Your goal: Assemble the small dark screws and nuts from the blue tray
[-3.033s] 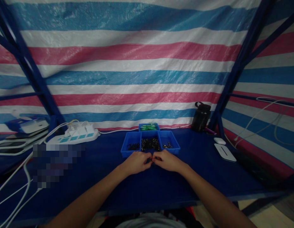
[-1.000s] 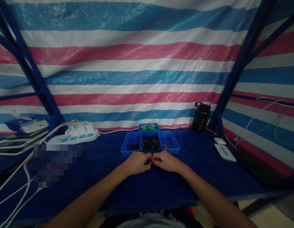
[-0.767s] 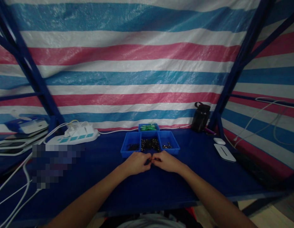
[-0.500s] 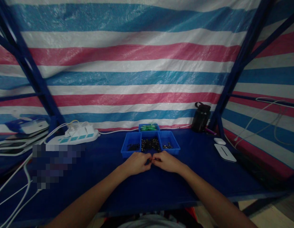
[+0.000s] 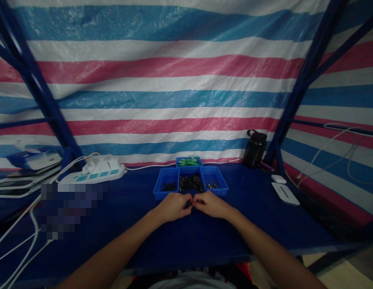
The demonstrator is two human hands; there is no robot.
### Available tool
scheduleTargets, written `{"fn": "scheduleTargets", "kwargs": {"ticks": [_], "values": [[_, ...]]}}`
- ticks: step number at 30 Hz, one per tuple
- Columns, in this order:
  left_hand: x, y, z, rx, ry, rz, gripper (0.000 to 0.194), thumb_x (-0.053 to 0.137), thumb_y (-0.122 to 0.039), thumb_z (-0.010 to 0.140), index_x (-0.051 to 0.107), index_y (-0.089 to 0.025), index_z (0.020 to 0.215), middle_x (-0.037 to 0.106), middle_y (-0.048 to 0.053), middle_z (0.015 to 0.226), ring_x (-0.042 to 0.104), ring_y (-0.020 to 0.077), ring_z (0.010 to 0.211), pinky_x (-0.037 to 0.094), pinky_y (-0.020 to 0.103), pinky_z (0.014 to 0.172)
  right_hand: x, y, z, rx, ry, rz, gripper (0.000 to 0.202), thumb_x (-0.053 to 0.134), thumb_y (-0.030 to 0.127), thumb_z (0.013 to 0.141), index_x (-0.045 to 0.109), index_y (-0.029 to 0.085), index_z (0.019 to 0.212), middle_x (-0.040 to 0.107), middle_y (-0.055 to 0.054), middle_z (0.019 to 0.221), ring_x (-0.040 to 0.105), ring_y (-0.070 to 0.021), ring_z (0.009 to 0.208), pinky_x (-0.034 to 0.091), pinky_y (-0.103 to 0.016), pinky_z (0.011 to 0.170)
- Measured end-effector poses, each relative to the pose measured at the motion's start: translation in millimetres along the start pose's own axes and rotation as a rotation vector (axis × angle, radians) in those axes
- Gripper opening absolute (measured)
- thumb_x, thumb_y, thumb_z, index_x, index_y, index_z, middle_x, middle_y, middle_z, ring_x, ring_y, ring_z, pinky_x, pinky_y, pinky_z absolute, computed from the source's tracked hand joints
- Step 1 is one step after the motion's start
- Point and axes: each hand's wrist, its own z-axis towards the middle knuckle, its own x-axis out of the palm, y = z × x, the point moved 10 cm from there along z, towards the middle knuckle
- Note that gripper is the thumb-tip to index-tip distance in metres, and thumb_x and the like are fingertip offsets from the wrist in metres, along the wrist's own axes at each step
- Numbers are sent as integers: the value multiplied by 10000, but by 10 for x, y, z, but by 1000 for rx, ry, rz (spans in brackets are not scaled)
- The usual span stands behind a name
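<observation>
My left hand (image 5: 175, 207) and my right hand (image 5: 210, 204) meet fingertip to fingertip just in front of the blue bins. Both are closed in a pinch; whatever lies between the fingertips is too small to make out. Dark small parts (image 5: 169, 186) lie in the left bin (image 5: 167, 174). The middle bin holds a heap of black and metallic pieces (image 5: 190, 182). In the right bin (image 5: 213, 175) are a few shiny metal pieces (image 5: 212, 185). Behind them, green pieces (image 5: 188, 161) fill a smaller blue bin.
A white power strip (image 5: 96, 174) with plugs and cables lies on the blue table (image 5: 186, 245) at left, near stacked devices (image 5: 16, 182). A black bottle (image 5: 255, 149) stands back right. Nearer are a white case (image 5: 278, 179) and a flat white object (image 5: 285, 193).
</observation>
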Motion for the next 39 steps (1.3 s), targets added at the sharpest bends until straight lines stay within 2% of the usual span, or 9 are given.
{"fn": "scheduleTargets", "kwargs": {"ticks": [6, 13, 24, 39], "values": [[-3, -1, 0, 11, -25, 28, 137, 528, -268, 817, 595, -211, 922, 641, -18, 682, 584, 139, 583, 297, 211, 509, -9, 2, 1, -15, -19, 12, 169, 489, 193, 849, 637, 150, 780, 612, 17, 635, 515, -89, 546, 308, -189, 515], [43, 4, 2, -6, 14, 83, 161, 513, -303, 828, 607, -194, 899, 656, 17, 727, 611, 168, 651, 347, 215, 544, 19, 11, 2, -15, 2, -11, 179, 484, 180, 845, 659, 155, 821, 648, 4, 685, 530, -94, 559, 323, -193, 531], [51, 8, -1, -23, 26, 101, 147, 520, -298, 830, 600, -201, 905, 661, 17, 762, 629, 177, 698, 395, 216, 595, 30, 12, 4, -14, 12, -1, 180, 483, 185, 848, 656, 151, 814, 646, 4, 684, 537, -95, 566, 329, -192, 535], [57, 10, 5, -3, 5, 100, 146, 519, -307, 829, 598, -200, 888, 655, 13, 732, 618, 175, 655, 357, 215, 544, 29, 14, 3, -16, 12, 5, 189, 479, 193, 855, 658, 146, 818, 648, 1, 694, 520, -95, 558, 333, -195, 536]]}}
